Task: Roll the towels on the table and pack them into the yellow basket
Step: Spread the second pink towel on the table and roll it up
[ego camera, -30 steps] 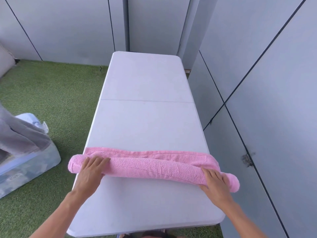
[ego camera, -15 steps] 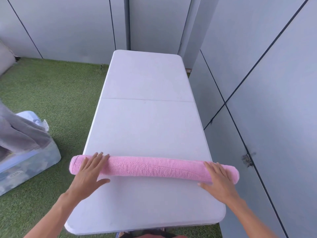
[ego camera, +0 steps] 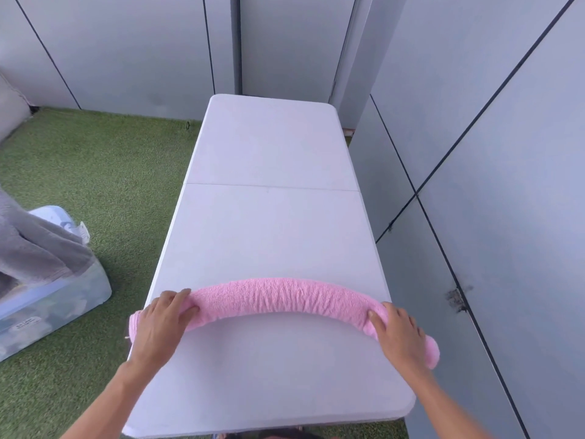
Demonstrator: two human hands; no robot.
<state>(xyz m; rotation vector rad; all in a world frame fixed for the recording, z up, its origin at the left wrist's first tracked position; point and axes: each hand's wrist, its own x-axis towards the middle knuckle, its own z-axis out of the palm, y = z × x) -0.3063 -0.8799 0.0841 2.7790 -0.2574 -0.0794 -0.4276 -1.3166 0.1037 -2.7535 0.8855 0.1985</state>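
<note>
I have both hands on the pink towel [ego camera: 281, 296], now a full roll lying across the near part of the white table [ego camera: 269, 236]. My left hand [ego camera: 161, 324], at 8 o'clock, curls round one end; my right hand [ego camera: 395, 331], at 4 o'clock, grasps the other, so I judge the roll won't loosen when lifted. At 9 o'clock a grey cloth [ego camera: 34, 248] drapes over a clear box [ego camera: 57, 305] on the grass. I see no yellow basket.

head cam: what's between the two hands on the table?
Head view: only the rolled pink towel spans from left hand to right hand, bowed away from the person over the white table; each hand grips one end.
</note>
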